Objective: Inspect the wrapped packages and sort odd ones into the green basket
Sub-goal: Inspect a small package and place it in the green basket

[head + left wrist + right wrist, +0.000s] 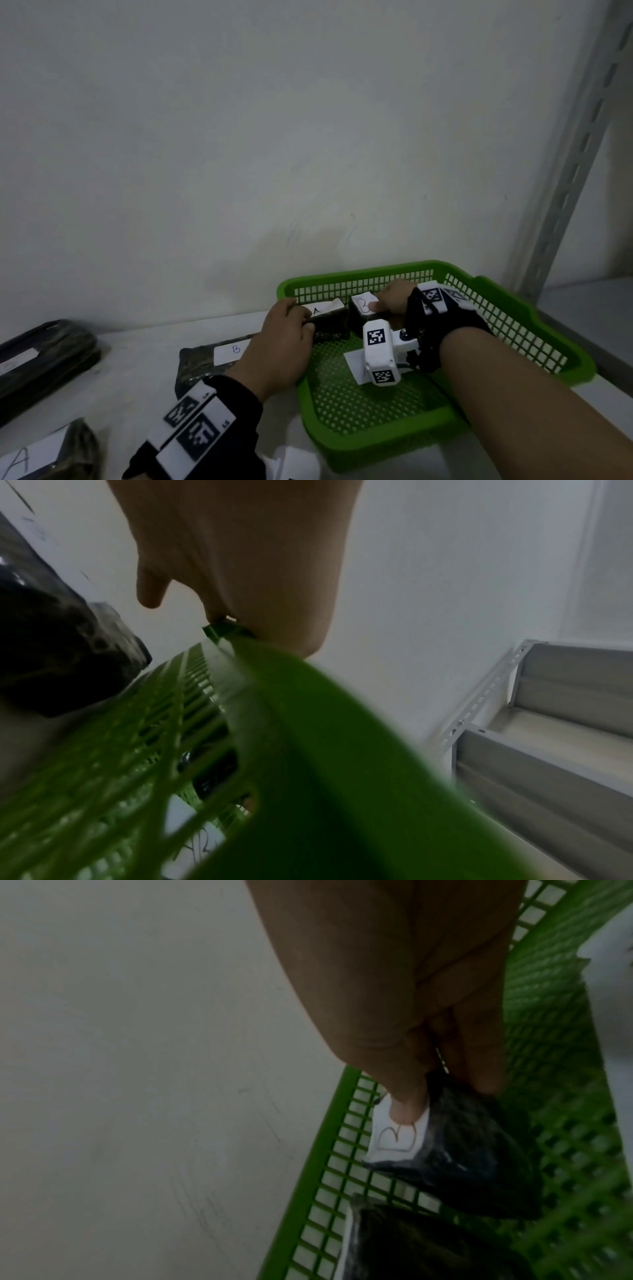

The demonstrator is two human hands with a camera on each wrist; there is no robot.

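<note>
The green basket (513, 329) sits on the white shelf at the right. At its far wall two black wrapped packages stand side by side. My left hand (301, 317) grips the package labelled A (330, 320), thumb on its front. My right hand (383, 298) pinches the smaller package labelled B (359, 310). In the right wrist view the thumb of my right hand (445, 1096) presses on the white B label of package B (479, 1164), with package A (411, 1245) below it. In the left wrist view my left hand (226, 620) is at the basket rim (308, 723), its grip hidden.
A white paper slip (354, 366) lies on the basket floor, partly under the wrist camera. Left of the basket a flat package marked B (212, 363), a long black package (44, 356) and a package marked A (41, 455) lie on the shelf. A slotted metal post (565, 205) rises at the right.
</note>
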